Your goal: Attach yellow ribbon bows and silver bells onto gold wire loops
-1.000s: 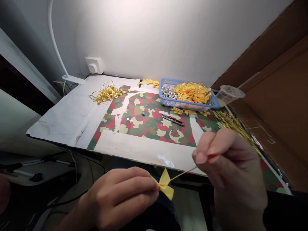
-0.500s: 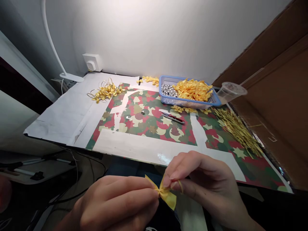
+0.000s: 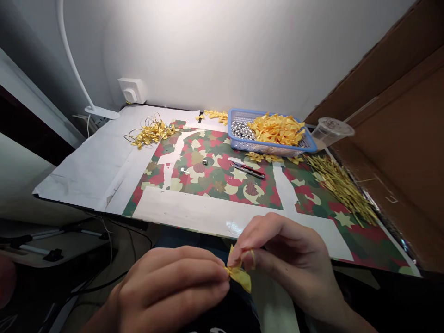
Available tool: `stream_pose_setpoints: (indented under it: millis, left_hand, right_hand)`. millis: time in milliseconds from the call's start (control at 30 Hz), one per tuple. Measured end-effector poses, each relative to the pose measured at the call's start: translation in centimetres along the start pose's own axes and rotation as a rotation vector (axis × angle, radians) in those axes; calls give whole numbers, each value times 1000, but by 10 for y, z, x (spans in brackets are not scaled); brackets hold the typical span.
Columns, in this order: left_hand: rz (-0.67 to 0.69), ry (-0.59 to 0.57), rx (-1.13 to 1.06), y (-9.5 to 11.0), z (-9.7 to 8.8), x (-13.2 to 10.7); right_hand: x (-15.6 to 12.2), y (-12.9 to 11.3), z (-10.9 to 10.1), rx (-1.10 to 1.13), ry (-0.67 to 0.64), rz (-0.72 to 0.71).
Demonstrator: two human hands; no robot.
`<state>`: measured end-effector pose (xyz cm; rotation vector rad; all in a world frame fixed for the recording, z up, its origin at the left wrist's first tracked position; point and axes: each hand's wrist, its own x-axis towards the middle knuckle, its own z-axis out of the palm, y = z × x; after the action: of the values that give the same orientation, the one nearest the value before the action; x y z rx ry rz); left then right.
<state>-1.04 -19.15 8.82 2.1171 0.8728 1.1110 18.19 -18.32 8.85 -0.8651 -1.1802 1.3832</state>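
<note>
Bow up in the air, and all the action is right here, just short of the near edge of the desk, over the lap! Left hand has it pinched at the gathered middle, thumb against fingers, swallowing one wing from view; right hand comes in from the other side, fingertips pressed together on a thin yellow strand that curls out by the thumb (whether they nip a bit of fabric too, I can't tell). How does it handle? Feather-light by the look of it, soft ribbon-like stuff, wings that would fold at a nudge. So weight is no worry; creasing is. The gathered waist looks like the place to hold, firm and narrow, and a squeeze on the flaring wing would likely crush its shape. The strand looks springier, wiry enough to keep a curve, so taking it close to the knot should give better control than out at the loose end. Smooth fabric might slide a little, so a snug pinch rather than a hard one. Behind, a blue basket carries a heap of yellow bows, same floppy look, beside silver beads.
</note>
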Motion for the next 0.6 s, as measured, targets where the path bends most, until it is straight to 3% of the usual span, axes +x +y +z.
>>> stream_pose_setpoints:
  millis: [100,267,367,433,500,533,600]
  left_hand:
    - [-52,3,-141,-14,2,7]
    - [-474,103,-424,-25,9,17]
    - [-600,83,-491,-30,14,19]
    - [-577,106,-408,-39,17,20]
    - [-422,202,-224,-54,18,22]
    - [-335,133,-159,-63,17,23]
    - [-126,-126,-75,-77,15,27]
  right_hand:
    - [5,8,-1,57,46,45]
    - [10,28,-1,251,142,157]
    - [12,36,-2,305,205,201]
    - [17,40,-6,256,269,154]
    - [23,43,-13,126,345,43]
    - [26,45,-16,38,371,-10]
    - [30,49,-21,-109,386,-59]
